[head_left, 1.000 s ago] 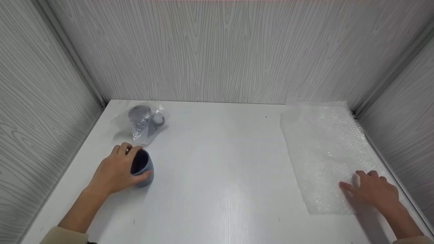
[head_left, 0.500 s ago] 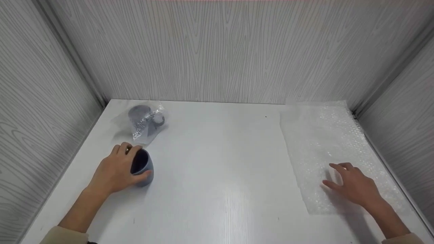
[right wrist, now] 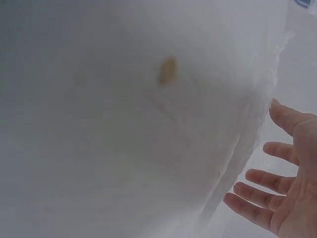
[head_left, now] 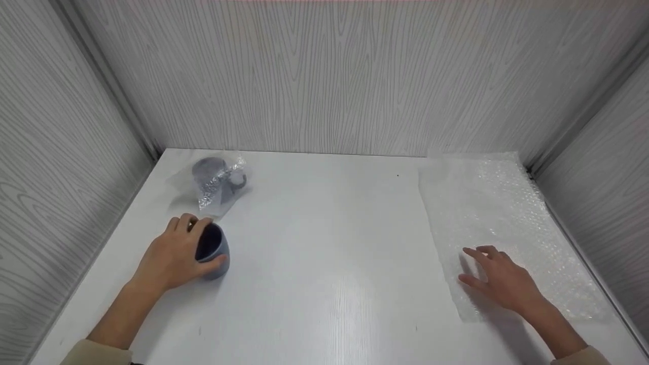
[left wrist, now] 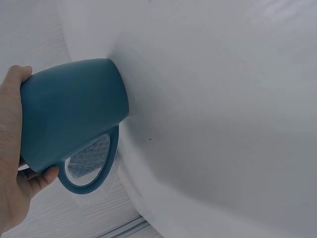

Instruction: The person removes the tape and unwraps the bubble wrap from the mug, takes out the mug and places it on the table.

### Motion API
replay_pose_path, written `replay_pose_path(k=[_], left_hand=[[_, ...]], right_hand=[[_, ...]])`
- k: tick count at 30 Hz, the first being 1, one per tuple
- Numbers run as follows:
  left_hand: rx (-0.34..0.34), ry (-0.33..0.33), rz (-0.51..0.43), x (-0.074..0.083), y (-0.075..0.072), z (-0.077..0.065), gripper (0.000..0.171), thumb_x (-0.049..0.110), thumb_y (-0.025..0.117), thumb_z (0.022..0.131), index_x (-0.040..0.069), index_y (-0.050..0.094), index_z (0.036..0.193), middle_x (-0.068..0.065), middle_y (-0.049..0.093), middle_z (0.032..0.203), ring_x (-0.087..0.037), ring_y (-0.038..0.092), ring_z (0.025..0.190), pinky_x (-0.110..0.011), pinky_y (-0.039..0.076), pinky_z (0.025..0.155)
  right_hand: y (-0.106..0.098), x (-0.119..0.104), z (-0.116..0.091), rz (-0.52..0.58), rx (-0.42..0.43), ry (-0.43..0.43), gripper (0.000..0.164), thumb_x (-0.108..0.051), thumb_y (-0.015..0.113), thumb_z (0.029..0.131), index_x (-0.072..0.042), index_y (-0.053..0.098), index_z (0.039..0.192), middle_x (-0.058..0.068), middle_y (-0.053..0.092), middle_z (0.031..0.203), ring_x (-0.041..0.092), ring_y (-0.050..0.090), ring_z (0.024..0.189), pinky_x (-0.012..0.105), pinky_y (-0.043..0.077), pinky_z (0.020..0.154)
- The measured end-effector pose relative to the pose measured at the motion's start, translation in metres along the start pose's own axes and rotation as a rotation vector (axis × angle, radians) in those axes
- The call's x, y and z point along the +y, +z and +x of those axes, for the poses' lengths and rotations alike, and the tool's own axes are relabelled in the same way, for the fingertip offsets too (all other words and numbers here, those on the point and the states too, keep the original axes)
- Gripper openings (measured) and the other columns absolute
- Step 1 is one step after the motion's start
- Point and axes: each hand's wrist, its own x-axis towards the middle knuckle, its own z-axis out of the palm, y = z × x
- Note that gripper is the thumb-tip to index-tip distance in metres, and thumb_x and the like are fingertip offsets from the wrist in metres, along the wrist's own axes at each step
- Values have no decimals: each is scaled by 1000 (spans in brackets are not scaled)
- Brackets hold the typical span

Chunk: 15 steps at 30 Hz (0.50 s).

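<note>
My left hand (head_left: 165, 258) holds a blue mug (head_left: 220, 261) at its rim, thumb on the near side and fingers across the far side. The mug stands on the white table, its opening partly covered by the hand. In the left wrist view the same mug (left wrist: 74, 109) looks teal, and its loop handle is visible. My right hand (head_left: 507, 281) is over the near left part of a bubble wrap sheet (head_left: 471, 203), fingers spread and holding nothing. The right wrist view shows those fingers (right wrist: 270, 181) near the sheet's edge; whether they touch it I cannot tell.
Behind the left hand, at the back left, a second mug (head_left: 209, 170) lies loosely covered in bubble wrap, its handle showing through. Wood-grain panels stand along the back (head_left: 324, 76) and both sides. White tabletop (head_left: 329, 228) stretches between the hands.
My right hand has moved left across the bubble wrap, from its right side toward its left edge, and its fingers have spread. My left hand and the mug have not moved.
</note>
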Motion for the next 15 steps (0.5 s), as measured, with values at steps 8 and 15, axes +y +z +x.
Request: replay_pose_path(k=[8,15], left_hand=[[0,5,7,0,-2,-1,85,62,80,84,3,60,141,-26,59,128,-42,62,110,-57,63,77],[-58,-23,-34,2,-14,7,87,72,68,89,2,61,141,-25,61,128,-43,65,107,-60,59,85]], right_hand=[[3,-5,4,-22,-65,-9,66,-44,77,94,-10,59,147,27,63,136,45,68,110,39,55,55],[2,-7,7,-35,-103,3,65,-43,76,95,-9,59,147,27,64,135,46,67,111,46,58,59]])
